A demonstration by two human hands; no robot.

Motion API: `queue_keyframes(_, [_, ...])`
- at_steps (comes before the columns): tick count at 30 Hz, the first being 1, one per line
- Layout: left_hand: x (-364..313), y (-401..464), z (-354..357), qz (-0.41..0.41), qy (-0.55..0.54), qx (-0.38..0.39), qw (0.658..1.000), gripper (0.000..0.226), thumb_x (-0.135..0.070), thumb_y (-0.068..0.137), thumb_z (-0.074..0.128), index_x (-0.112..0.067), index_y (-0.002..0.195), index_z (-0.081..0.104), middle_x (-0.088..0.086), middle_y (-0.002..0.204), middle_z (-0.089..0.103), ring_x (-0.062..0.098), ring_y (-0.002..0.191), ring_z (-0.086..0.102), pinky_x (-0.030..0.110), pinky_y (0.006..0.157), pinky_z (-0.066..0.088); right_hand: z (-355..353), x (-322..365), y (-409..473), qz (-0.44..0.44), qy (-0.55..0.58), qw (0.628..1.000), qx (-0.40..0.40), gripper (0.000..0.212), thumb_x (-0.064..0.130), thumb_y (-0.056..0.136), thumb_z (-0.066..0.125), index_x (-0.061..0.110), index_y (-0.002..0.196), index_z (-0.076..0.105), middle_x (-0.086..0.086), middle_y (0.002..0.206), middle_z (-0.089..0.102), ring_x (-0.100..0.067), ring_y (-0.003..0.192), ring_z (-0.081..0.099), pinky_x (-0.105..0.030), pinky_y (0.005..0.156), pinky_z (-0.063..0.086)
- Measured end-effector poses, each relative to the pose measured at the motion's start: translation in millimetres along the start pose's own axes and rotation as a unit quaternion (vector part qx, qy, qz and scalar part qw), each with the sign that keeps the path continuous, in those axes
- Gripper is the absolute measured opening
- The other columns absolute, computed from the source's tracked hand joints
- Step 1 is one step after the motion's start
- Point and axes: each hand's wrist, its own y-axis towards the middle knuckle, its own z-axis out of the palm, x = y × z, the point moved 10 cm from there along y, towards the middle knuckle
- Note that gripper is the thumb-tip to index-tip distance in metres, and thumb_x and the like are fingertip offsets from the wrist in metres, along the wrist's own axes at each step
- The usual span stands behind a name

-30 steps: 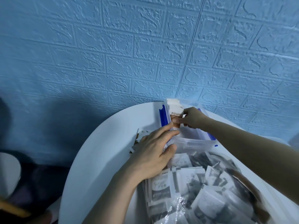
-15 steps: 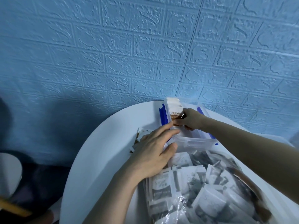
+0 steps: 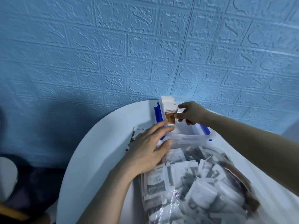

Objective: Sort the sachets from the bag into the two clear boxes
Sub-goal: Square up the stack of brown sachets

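Reaching into the far end of a clear box (image 3: pixel 191 136), the right hand (image 3: pixel 191 113) pinches a brown-and-white sachet (image 3: pixel 170 116) between thumb and fingers, holding it upright against a row of white sachets (image 3: pixel 167 101) that stand packed at the box's far-left corner. The near part of that box shows bare plastic floor. Blue latches (image 3: pixel 157 114) run along the box's left and right sides.

The left hand (image 3: pixel 151 148) lies flat, fingers straight and spread slightly, its fingertips touching the left rim of the box and the bottom edge of the held sachet; the thumb presses near the box's front-left corner. It grips nothing. Beneath and to the left of this hand, a few loose sachets (image 3: pixel 137 132) peek out; whether they sit in a 2nd box cannot be told, since the hand covers them.

Just in front of the box, a transparent bag (image 3: pixel 202 191) lies open on the round white table (image 3: pixel 100 159), filled with many grey-and-white sachets in a jumble; 1 near the left forearm reads "Sugar". A blue embossed brick-pattern wall (image 3: pixel 129 46) stands behind the table.
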Motion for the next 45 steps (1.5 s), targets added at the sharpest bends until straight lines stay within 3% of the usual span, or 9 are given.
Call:
queue_keyframes(6, [-3,0,-8,0.022,-0.032,-0.027,0.999,0.057,-0.055,0.090,0.037,-0.035,0.143,0.041,-0.018,0.154,0.028,0.005,0.140,0.029,0.047,0.113,0.030,-52,38,-107,-0.125,0.059,0.987,-0.082,0.035,0.030,0.085,0.069,0.024,0.118,0.064,0.009,0.082,0.065,-0.009,0.055,0.056,-0.012,0.055,0.039])
queue_keyframes(10, [-10,-9,-27,0.028,-0.072,-0.098,0.992,0.041,-0.026,0.097,0.052,-0.019,0.138,0.050,-0.003,0.146,0.045,0.013,0.135,0.041,0.040,0.110,0.037,-77,26,-243,-0.215,0.120,0.957,-0.156,0.027,0.040,0.079,0.072,0.032,0.105,0.071,0.008,0.082,0.068,-0.008,0.060,0.053,-0.009,0.056,0.041])
queue_keyframes(14, [-47,-36,-64,0.045,-0.008,-0.188,0.981,0.033,-0.016,0.097,0.056,-0.015,0.130,0.059,0.002,0.132,0.058,0.017,0.123,0.053,0.023,0.101,0.038,-64,-26,-340,-0.192,0.096,0.942,-0.258,0.018,0.043,0.082,0.071,0.032,0.096,0.071,-0.005,0.077,0.063,-0.027,0.061,0.050,-0.027,0.054,0.043])
queue_keyframes(18, [-105,-95,-72,0.107,0.040,-0.197,0.974,0.030,-0.024,0.095,0.051,-0.020,0.121,0.065,-0.006,0.122,0.063,0.011,0.114,0.057,0.037,0.098,0.045,-16,-48,-391,-0.205,0.095,0.935,-0.273,0.011,0.022,0.074,0.074,0.029,0.083,0.072,0.001,0.084,0.063,-0.017,0.056,0.050,-0.023,0.051,0.040])
queue_keyframes(24, [-156,-226,-48,0.191,0.030,-0.382,0.904,0.022,0.000,0.091,0.050,-0.005,0.089,0.071,-0.001,0.084,0.065,0.014,0.076,0.059,0.022,0.074,0.044,30,-63,-397,-0.182,0.077,0.946,-0.257,0.021,0.023,0.082,0.073,0.027,0.102,0.070,0.009,0.107,0.060,-0.011,0.062,0.054,-0.009,0.062,0.039])
queue_keyframes(28, [-172,-240,20,0.200,0.122,-0.309,0.922,0.022,-0.001,0.086,0.053,-0.006,0.090,0.073,0.005,0.088,0.070,0.025,0.075,0.062,0.037,0.065,0.050,45,-54,-380,-0.176,-0.004,0.955,-0.241,0.039,0.025,0.086,0.067,0.031,0.124,0.060,0.018,0.135,0.048,-0.010,0.064,0.054,-0.027,0.063,0.051])
queue_keyframes(34, [-152,-204,59,0.043,0.319,-0.189,0.928,0.042,-0.033,0.090,0.057,-0.011,0.125,0.061,0.003,0.126,0.062,0.024,0.112,0.058,0.038,0.095,0.043,62,-55,-373,-0.121,-0.118,0.959,-0.227,0.037,0.034,0.084,0.065,0.036,0.121,0.061,0.019,0.134,0.051,-0.009,0.106,0.060,-0.026,0.071,0.048])
queue_keyframes(40, [-144,-195,55,0.005,0.322,-0.195,0.926,0.048,-0.030,0.074,0.079,-0.013,0.117,0.065,0.003,0.108,0.062,0.027,0.100,0.057,0.042,0.085,0.045,76,-49,-395,-0.165,-0.138,0.953,-0.212,0.017,0.028,0.084,0.070,0.028,0.101,0.071,0.009,0.115,0.065,-0.023,0.093,0.062,-0.033,0.066,0.053])
queue_keyframes(45, [-151,-206,45,0.079,0.239,-0.260,0.932,0.022,-0.016,0.076,0.079,-0.017,0.097,0.070,0.003,0.100,0.062,0.025,0.097,0.054,0.036,0.082,0.038,64,-66,-391,-0.134,0.015,0.969,-0.207,0.018,0.026,0.088,0.064,0.028,0.105,0.069,0.017,0.107,0.061,-0.008,0.080,0.060,-0.038,0.074,0.051])
